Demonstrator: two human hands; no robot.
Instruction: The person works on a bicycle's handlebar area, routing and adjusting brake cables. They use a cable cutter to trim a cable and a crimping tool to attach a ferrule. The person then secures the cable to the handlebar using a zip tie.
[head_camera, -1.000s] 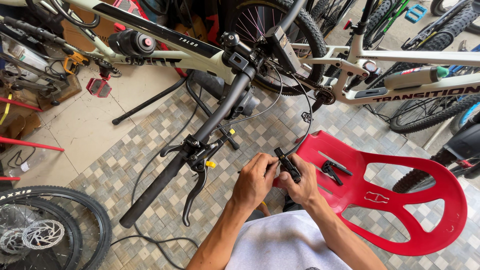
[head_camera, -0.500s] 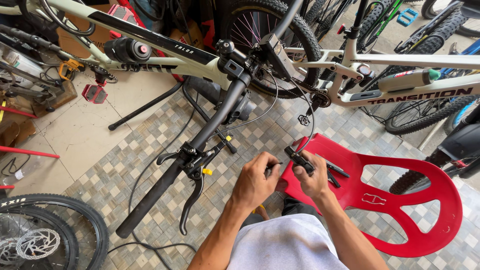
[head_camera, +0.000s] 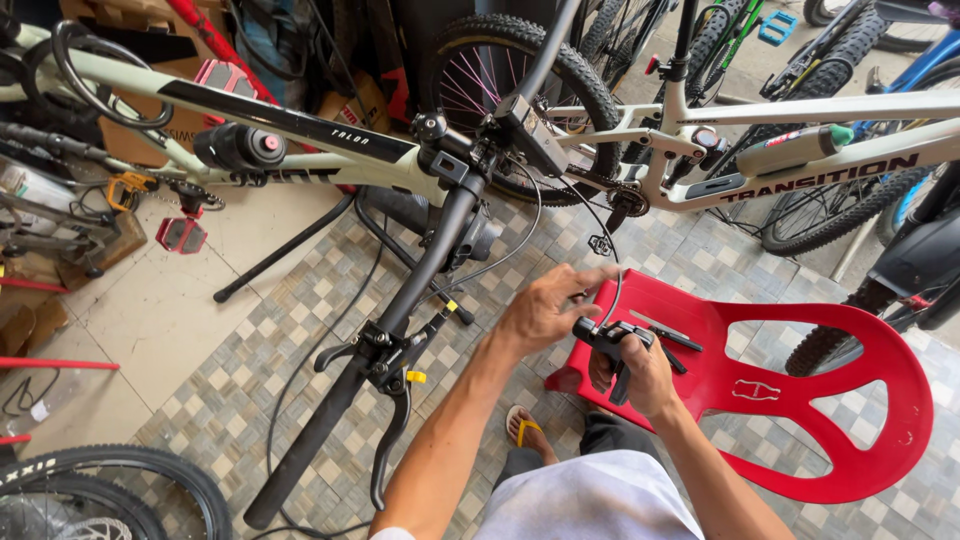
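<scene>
1. The right hand (head_camera: 648, 375) is clenched around a black brake lever assembly (head_camera: 612, 345), held just above the near edge of the red plastic chair (head_camera: 820, 400).
2. The left hand (head_camera: 545, 310) is half-closed, fingertips pinching at the thin hose (head_camera: 612, 300) that rises from the lever; how firm the pinch is cannot be told.
3. Risk: the hose loops up towards the bike frame (head_camera: 300, 125), so a hard tug could kink it or jerk the lever out of the right hand.
4. Risk: small black parts (head_camera: 665, 335) lie loose on the chair, touching or just beside the lever; a knock from either wrist could send them onto the tiled floor (head_camera: 300, 330).
5. Risk: the black handlebar (head_camera: 400, 310), with its own lever (head_camera: 390, 440) hanging down, sits near the left forearm, and a swing of the elbow could bump it.
</scene>
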